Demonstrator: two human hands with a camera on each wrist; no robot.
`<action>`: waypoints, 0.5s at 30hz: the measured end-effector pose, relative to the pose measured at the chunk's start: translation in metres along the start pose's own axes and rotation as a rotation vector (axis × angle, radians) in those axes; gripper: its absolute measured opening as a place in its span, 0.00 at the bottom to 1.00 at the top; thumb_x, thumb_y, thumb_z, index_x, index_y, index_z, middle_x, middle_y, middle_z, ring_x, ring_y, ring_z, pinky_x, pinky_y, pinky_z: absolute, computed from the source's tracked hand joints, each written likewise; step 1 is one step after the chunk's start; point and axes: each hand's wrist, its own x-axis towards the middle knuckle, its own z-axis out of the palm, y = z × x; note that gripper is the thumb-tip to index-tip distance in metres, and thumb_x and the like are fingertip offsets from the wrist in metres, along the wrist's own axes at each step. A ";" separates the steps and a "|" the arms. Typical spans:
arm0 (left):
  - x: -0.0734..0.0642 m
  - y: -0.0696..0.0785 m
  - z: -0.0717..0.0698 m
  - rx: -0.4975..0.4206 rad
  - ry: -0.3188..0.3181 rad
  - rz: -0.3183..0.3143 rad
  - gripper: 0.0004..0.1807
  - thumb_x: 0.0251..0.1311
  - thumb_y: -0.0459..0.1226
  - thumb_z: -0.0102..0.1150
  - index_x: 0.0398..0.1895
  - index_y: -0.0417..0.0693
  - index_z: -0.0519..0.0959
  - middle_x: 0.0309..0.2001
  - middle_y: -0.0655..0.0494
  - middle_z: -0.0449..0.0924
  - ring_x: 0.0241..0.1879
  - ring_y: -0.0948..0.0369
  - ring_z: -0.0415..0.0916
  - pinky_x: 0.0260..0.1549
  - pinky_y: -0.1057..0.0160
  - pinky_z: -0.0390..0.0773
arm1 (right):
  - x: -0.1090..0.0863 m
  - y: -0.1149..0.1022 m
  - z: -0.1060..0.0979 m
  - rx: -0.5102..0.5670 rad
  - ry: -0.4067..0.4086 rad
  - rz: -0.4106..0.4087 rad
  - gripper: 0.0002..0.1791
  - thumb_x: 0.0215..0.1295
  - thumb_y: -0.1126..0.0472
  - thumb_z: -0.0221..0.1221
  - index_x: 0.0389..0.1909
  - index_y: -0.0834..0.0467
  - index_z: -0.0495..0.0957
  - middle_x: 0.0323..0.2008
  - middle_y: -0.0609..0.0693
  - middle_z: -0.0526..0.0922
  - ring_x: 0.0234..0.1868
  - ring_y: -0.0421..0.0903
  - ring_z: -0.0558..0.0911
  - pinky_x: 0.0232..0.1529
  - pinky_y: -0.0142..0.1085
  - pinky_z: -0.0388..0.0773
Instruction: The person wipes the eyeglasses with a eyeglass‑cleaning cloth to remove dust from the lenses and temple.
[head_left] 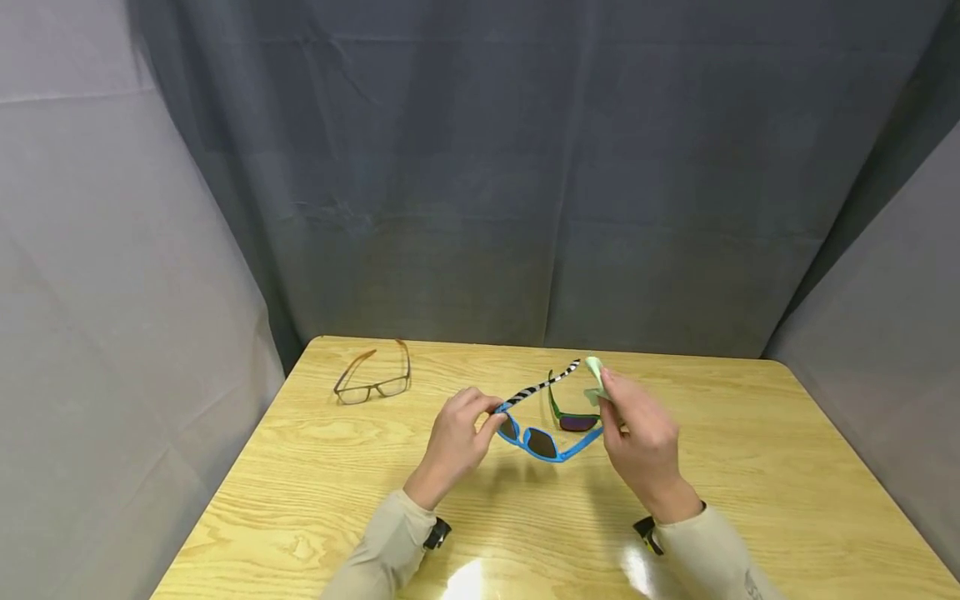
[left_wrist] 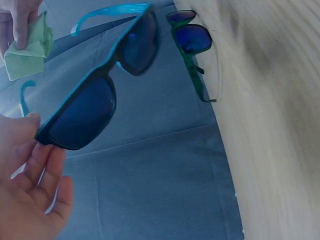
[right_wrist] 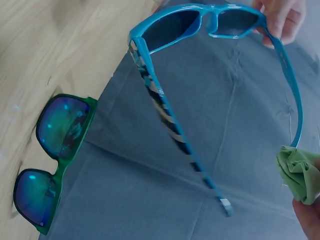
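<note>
My left hand [head_left: 459, 437] pinches blue sunglasses [head_left: 542, 443] at one front corner, beside the hinge, between thumb and fingers. They hang above the table with both temples unfolded; the outer side of one temple has a black-and-white striped pattern. My right hand [head_left: 643, 437] grips a light green cloth [left_wrist: 30, 52], bunched up in the right wrist view. There the cloth [right_wrist: 300, 172] meets the tip of the temple on the left hand's side. Behind the blue pair, green-framed sunglasses [right_wrist: 62, 165] with bluish mirrored lenses lie on the table, partly hidden by the right hand in the head view.
Thin-framed eyeglasses [head_left: 393, 387] with brownish temples lie unfolded at the table's back left. The wooden table [head_left: 300, 483] ends at a dark grey curtain [head_left: 465, 208], with lighter cloth walls [head_left: 112, 333] at both sides.
</note>
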 end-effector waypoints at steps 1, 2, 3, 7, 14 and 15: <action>0.001 0.001 0.000 0.001 -0.003 0.003 0.05 0.53 0.34 0.68 0.34 0.45 0.83 0.29 0.61 0.76 0.31 0.61 0.75 0.33 0.64 0.73 | 0.000 -0.001 0.001 0.007 -0.009 -0.018 0.14 0.68 0.62 0.55 0.42 0.70 0.82 0.38 0.60 0.84 0.33 0.58 0.84 0.45 0.36 0.78; 0.001 0.001 -0.001 0.003 -0.005 0.005 0.05 0.54 0.34 0.68 0.34 0.45 0.83 0.29 0.61 0.76 0.31 0.61 0.74 0.34 0.64 0.73 | 0.000 -0.003 0.002 0.017 -0.018 -0.036 0.14 0.68 0.63 0.55 0.42 0.70 0.82 0.38 0.61 0.84 0.34 0.58 0.84 0.45 0.36 0.78; 0.002 0.002 -0.001 0.004 -0.008 0.005 0.05 0.54 0.34 0.67 0.35 0.45 0.83 0.29 0.61 0.76 0.31 0.61 0.74 0.34 0.63 0.73 | 0.000 -0.004 0.002 0.025 -0.026 -0.052 0.14 0.68 0.63 0.55 0.41 0.70 0.82 0.38 0.61 0.84 0.35 0.58 0.84 0.45 0.37 0.78; 0.004 0.004 -0.002 0.023 -0.015 0.005 0.05 0.54 0.34 0.67 0.34 0.45 0.84 0.29 0.61 0.76 0.31 0.63 0.72 0.33 0.63 0.72 | -0.002 -0.010 0.006 0.047 -0.079 -0.111 0.14 0.69 0.63 0.53 0.41 0.71 0.82 0.39 0.61 0.84 0.37 0.58 0.84 0.45 0.38 0.78; 0.004 0.005 0.002 0.022 -0.026 0.027 0.04 0.52 0.33 0.68 0.32 0.45 0.84 0.28 0.58 0.77 0.31 0.63 0.72 0.31 0.64 0.71 | -0.002 -0.020 0.012 0.082 -0.124 -0.224 0.13 0.68 0.68 0.51 0.39 0.73 0.82 0.38 0.63 0.84 0.37 0.59 0.83 0.40 0.42 0.79; 0.004 0.005 0.002 0.022 -0.026 0.031 0.04 0.52 0.33 0.68 0.32 0.45 0.84 0.28 0.58 0.77 0.31 0.62 0.72 0.32 0.64 0.71 | -0.003 -0.020 0.013 0.075 -0.137 -0.237 0.13 0.69 0.68 0.51 0.39 0.72 0.82 0.38 0.63 0.84 0.37 0.58 0.83 0.39 0.42 0.80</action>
